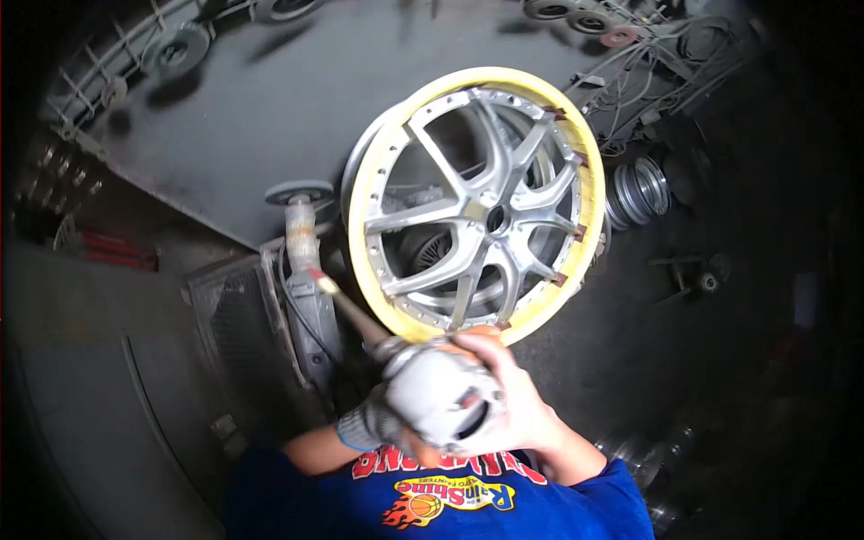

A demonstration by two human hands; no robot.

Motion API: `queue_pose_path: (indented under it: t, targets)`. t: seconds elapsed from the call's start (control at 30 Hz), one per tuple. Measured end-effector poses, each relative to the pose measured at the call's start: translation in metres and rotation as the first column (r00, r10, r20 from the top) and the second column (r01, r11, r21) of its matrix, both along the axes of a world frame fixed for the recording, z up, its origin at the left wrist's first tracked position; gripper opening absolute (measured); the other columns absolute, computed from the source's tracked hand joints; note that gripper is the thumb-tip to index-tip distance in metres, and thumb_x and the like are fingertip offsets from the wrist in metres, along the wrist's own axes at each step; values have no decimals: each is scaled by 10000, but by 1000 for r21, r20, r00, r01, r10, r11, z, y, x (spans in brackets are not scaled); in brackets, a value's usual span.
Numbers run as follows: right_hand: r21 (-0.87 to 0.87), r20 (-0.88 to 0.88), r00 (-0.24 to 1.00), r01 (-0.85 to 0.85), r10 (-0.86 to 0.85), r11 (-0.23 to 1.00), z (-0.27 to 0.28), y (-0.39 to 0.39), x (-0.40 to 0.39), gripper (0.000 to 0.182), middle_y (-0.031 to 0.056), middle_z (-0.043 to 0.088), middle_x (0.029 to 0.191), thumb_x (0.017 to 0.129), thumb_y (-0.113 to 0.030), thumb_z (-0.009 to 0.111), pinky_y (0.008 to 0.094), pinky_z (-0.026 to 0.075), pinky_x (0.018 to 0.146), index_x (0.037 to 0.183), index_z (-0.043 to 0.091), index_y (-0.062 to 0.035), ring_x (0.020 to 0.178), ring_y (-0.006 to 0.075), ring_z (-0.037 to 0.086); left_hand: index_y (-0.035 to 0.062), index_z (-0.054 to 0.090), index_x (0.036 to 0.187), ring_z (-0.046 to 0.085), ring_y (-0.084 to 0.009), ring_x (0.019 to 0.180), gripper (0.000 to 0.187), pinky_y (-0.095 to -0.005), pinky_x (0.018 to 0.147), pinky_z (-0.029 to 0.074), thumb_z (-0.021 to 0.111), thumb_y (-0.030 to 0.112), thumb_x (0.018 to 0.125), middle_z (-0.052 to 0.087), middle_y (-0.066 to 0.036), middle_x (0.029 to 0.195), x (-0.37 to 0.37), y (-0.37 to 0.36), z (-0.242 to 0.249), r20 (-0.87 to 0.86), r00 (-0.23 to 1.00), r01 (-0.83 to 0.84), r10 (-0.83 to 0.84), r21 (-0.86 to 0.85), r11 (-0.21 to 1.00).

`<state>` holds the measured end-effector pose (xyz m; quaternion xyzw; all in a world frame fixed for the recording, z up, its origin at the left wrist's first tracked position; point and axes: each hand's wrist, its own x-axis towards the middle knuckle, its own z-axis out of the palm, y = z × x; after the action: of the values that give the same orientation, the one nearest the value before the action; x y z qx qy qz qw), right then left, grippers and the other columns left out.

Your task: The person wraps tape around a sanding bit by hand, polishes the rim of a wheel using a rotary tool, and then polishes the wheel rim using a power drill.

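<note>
My left hand (385,425), in a grey knit glove with a blue cuff, wraps the lower left side of a rounded, whitish power tool (434,396) with a dark oval opening. Against the tool's right side presses my bare right hand (515,393), fingers curled over its top. Motion blur and glare hide the tool's details. A slim rod (353,315) with a reddish-yellow tip extends up and left from the tool. Just beyond my hands stands a large silver multi-spoke wheel rim (486,193), tilted, with yellow around its outer edge and dark reddish patches on its right side.
Left of the rim, a grinder (312,315) stands upright with a disc (299,192) on top. A grey panel (270,99) rises behind. Discs (175,51) hang along a rack at upper left. Tangled cables (639,81) and another silver rim (641,193) are to the right.
</note>
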<state>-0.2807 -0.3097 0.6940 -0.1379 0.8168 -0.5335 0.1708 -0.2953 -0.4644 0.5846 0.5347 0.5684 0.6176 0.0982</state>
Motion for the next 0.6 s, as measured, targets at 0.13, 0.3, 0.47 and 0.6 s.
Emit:
queue_pose_path:
  t: [0.13, 0.3, 0.47, 0.6]
  targets:
    - [254, -117, 990, -51, 83, 966, 35, 1, -31, 1232, 284, 548, 1234, 471, -468, 920, 426, 430, 999, 1423, 289, -4, 1129, 401, 573, 2, 458, 1322, 503, -322, 1209, 850, -468, 1034, 387, 743, 540, 729, 488, -200, 1316, -24, -31, -17, 583, 803, -130, -123, 374, 918]
    - [-183, -371, 651, 648, -662, 740, 0, 137, -85, 582, 92, 643, 975, 803, -341, 738, 305, 497, 758, 1212, 548, 27, 843, 146, 598, -58, 392, 1349, 558, -313, 1172, 996, -404, 996, 474, 850, 472, 640, 499, -233, 1297, -26, -50, 65, 836, 548, -490, 23, 299, 819]
    - [94, -601, 369, 913, -709, 396, -134, 320, -162, 418, 199, 660, 1025, 962, -354, 534, 369, 469, 880, 1118, 615, 25, 954, 282, 629, 34, 281, 1446, 395, -366, 1328, 975, -518, 1063, 391, 816, 395, 716, 364, -285, 1428, -35, -52, 33, 901, 392, -805, 185, 239, 542]
    - [-144, -147, 420, 886, -895, 440, -170, 307, -186, 520, 82, 689, 851, 990, -436, 471, 332, 483, 728, 998, 658, 49, 760, 160, 609, 42, 276, 1448, 391, -339, 1333, 902, -504, 1081, 374, 773, 378, 775, 349, -250, 1457, -43, -40, 15, 901, 376, -795, 216, 194, 575]
